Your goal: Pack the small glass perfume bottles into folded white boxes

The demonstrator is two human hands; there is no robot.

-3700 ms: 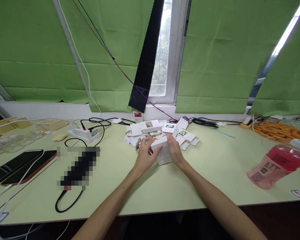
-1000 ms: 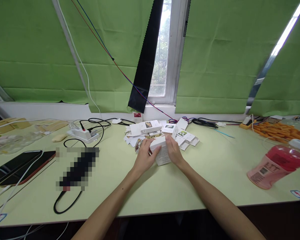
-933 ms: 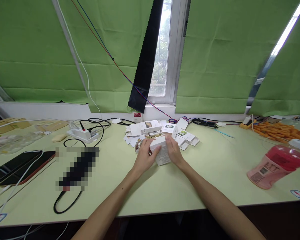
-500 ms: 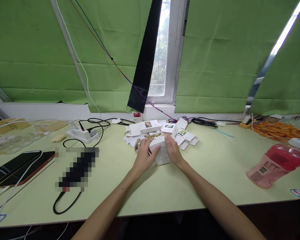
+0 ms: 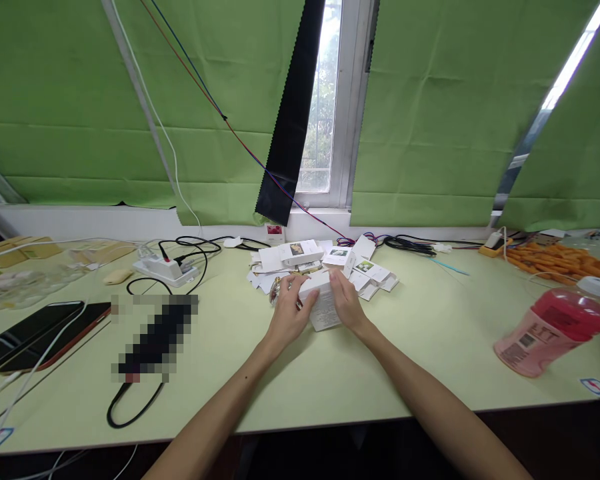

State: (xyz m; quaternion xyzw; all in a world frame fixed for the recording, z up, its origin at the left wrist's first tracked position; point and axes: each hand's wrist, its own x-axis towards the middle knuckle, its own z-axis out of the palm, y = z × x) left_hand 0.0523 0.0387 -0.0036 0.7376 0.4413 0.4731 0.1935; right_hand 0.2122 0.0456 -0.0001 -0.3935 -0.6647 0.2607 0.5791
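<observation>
Both hands hold a (white) box.

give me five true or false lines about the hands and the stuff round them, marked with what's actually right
1. The left hand and the right hand hold one white box between them. True.
2. The bottle has no cap. False: the bottle has a white cap on it.
3. More white cartons lie in a heap beyond the hands. True.
4. The two phones lie to the right of the hands. False: they lie to the left.
5. The window is partly uncovered. True.
</observation>
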